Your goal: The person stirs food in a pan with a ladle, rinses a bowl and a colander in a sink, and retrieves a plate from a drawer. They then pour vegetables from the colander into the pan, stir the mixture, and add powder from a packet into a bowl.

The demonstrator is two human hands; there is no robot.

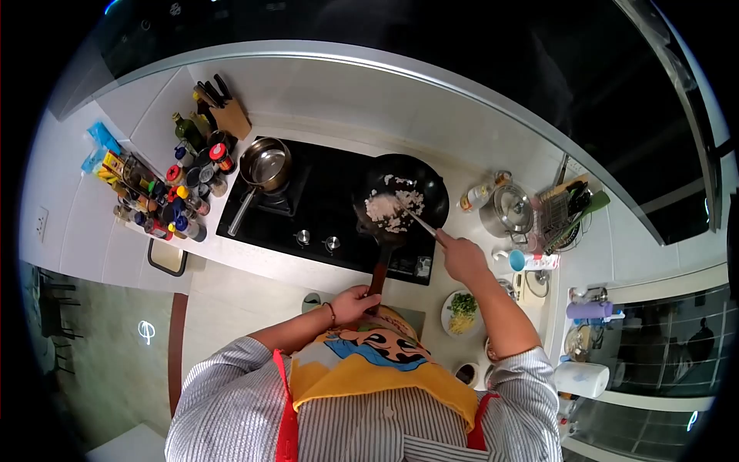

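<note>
A black wok [433,185] stands on the right part of the black stove [339,165], with pale, crumbly pieces of food [396,206] in it. My left hand [353,304] is wrapped round the wok's wooden handle [379,269]. In my right hand [463,258] is the handle of a metal spatula [419,221], whose far end reaches into the food. To the right of my body, below my right hand, a white plate [449,312] holds chopped greens and pale yellow pieces.
A steel saucepan [265,164] sits on the stove's left side. Many sauce bottles and jars [181,200] crowd the left counter near a knife block [230,118]. At right are a lidded pot [510,209], a wire rack [560,215] and a blue-rimmed cup [516,260]. The range hood [339,52] hangs above.
</note>
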